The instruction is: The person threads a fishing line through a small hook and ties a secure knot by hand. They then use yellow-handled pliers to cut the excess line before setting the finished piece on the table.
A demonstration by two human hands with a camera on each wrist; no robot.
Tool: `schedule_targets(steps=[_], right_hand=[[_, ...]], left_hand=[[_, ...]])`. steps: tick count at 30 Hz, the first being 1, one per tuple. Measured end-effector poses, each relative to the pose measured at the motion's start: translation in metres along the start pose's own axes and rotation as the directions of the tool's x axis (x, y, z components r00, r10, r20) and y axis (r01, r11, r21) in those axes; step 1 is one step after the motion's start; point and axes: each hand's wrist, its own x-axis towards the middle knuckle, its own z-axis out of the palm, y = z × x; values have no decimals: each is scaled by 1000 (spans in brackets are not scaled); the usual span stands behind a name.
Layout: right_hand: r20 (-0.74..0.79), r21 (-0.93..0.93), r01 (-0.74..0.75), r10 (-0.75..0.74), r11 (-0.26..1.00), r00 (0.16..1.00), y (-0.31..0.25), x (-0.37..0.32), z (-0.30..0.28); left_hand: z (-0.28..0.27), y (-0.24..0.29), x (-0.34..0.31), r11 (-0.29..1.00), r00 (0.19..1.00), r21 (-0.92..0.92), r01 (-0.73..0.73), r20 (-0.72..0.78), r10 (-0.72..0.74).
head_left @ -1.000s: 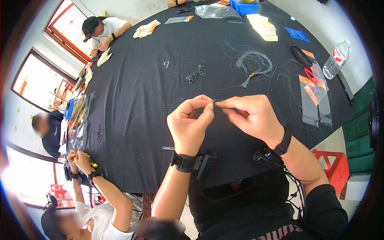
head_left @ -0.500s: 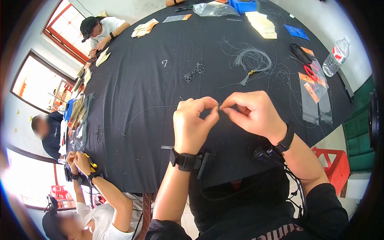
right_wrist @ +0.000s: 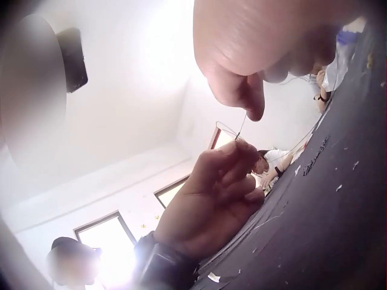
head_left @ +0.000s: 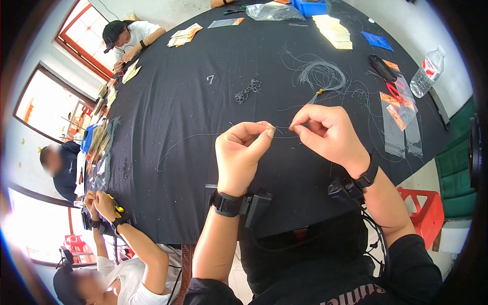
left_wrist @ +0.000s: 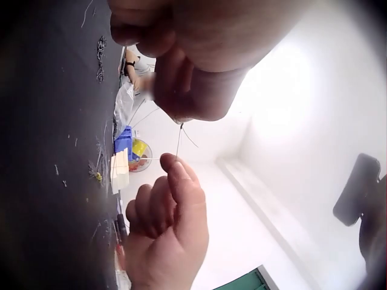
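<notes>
head view: two bare hands are up over the black cloth (head_left: 173, 112). the left hand (head_left: 237, 155) pinches one thin line (left_wrist: 179, 141) with its thumb and finger, and the right hand (head_left: 329, 133) pinches that line too. the line goes across the little gap between the hands. one tiny dark bit (right_wrist: 237, 138) is on it, right at the left fingertips; it is too small to tell what it is. one long strand (head_left: 188, 136) lies to the left of the left hand.

straight past the left hand is one heap of small dark bits (head_left: 247, 91). straight past the right hand is one bundle of line (head_left: 321, 76) with one yellow tie (head_left: 319, 92). to the right of the right hand are one black case (head_left: 382, 69), one red-handled tool (head_left: 395, 93) and one bottle (head_left: 426, 73). far past the right hand is one stack of cards (head_left: 333, 31). three other people (head_left: 63, 170) are far off to the left of both hands.

half a second ago the fingertips almost met. now they are apart, and the right hand has gone a bit farther out. the heap, bundle and bottle have stayed put.
</notes>
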Motion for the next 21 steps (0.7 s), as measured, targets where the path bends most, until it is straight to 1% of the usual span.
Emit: schedule_targets(steps=[2, 4, 8, 11, 14, 17, 20, 21], right_hand=[[9, -23, 16, -16, 1000, 1000, 1, 0, 0], [-43, 18, 13, -13, 1000, 999, 2, 1, 2], [-116, 56, 18, -11, 998, 993, -2, 1, 3], [-98, 51, 72, -66, 996, 993, -3, 0, 2], [-43, 33, 31, -30, 999, 999, 2, -1, -1], [-17, 71, -30, 31, 997, 999, 5, 1, 2], [8, 40, -38, 38, 998, 999, 4, 1, 0], [-15, 33, -10, 10, 999, 1000, 6, 2, 1]], left_hand=[[-1, -1, 0, 997, 1000, -72, 14, 24, -12], [-1, -1, 0, 991, 998, -129, 21, 62, -13], [1, 0, 0, 995, 997, -94, 35, 65, -29], [1, 1, -1, 995, 998, -87, 42, 49, -38], [0, -1, 0, 991, 998, -124, 46, 46, -40], [-1, -5, 1, 983, 997, -176, 56, 54, -47], [-2, -5, 1, 979, 995, -185, 89, 68, -78], [-2, -5, 1, 979, 995, -183, 90, 67, -79]])
